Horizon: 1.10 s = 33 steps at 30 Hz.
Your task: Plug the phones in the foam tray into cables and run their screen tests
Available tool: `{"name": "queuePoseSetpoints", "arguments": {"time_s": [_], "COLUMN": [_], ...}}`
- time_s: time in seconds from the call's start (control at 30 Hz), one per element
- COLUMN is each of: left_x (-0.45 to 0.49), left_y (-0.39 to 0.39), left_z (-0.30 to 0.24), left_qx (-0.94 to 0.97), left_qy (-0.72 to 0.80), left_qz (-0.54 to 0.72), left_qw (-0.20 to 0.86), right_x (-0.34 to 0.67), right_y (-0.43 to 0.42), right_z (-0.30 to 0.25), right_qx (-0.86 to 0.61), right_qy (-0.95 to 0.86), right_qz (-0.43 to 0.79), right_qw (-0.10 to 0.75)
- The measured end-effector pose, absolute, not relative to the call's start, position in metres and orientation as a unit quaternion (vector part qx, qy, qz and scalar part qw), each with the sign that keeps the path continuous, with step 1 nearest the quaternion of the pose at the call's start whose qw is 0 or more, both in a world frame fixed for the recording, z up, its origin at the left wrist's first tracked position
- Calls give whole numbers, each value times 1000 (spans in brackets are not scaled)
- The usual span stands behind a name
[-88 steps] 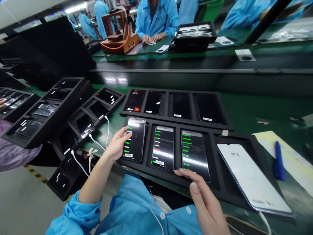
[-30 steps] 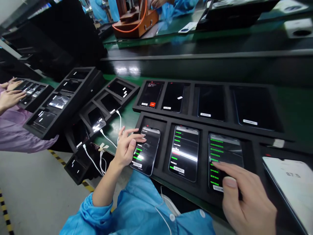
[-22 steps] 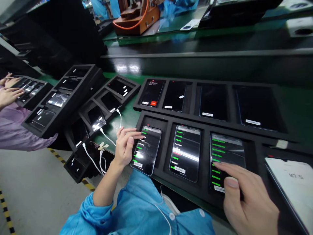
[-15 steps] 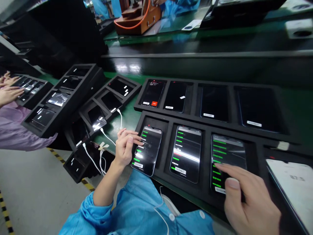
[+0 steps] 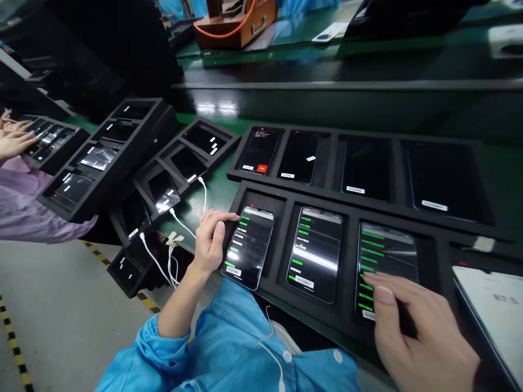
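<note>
Phones lie in the slots of a black foam tray (image 5: pixel 281 261) on the bench before me. My left hand (image 5: pixel 210 242) is at the left edge of the first phone (image 5: pixel 251 253), fingers stretched toward its lit list of green and white lines. A second phone (image 5: pixel 314 253) with a similar list lies between my hands, untouched. Over the lower part of the third phone (image 5: pixel 388 247) hovers or rests my right hand (image 5: pixel 420 332), fingers extended and thumb apart; contact with the glass cannot be made out. Neither hand holds anything.
A fourth phone (image 5: pixel 494 310) shows a white screen at right. Behind is another foam tray (image 5: pixel 329 158) of dark phones, one with a red button. White charging cables (image 5: pixel 186 223) run from phones at left. Further left are more trays (image 5: pixel 118 158) and a co-worker's hands (image 5: pixel 16 141).
My left fingers have drawn up and left from over the first phone's screen to its edge. The right hand stays over the third phone. The whole view has shifted slightly.
</note>
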<state>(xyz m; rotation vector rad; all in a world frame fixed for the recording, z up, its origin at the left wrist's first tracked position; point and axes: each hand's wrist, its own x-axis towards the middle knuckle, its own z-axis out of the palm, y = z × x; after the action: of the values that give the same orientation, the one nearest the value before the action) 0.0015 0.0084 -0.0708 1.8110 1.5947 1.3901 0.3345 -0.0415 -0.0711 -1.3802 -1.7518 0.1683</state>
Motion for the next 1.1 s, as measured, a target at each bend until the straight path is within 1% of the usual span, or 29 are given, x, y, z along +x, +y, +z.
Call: {"name": "queuePoseSetpoints", "arguments": {"time_s": [0.17, 0.4, 0.67, 1.1], "left_x": [1, 1, 1, 0], "left_y": [8, 7, 7, 8], "left_z": [-73, -75, -75, -77], "left_qx": [633, 631, 624, 626], "left_qy": [568, 560, 565, 552], "left_qz": [491, 502, 508, 522], "left_qw": [188, 187, 182, 178], "right_x": [329, 324, 323, 325], "right_y": [-44, -45, -43, -43], "right_z": [-68, -65, -66, -65], "right_qx": [-555, -570, -556, -551], "right_qy": [-692, -678, -682, -691], "right_qz": [72, 80, 69, 63], "right_qw": [456, 457, 471, 464]}}
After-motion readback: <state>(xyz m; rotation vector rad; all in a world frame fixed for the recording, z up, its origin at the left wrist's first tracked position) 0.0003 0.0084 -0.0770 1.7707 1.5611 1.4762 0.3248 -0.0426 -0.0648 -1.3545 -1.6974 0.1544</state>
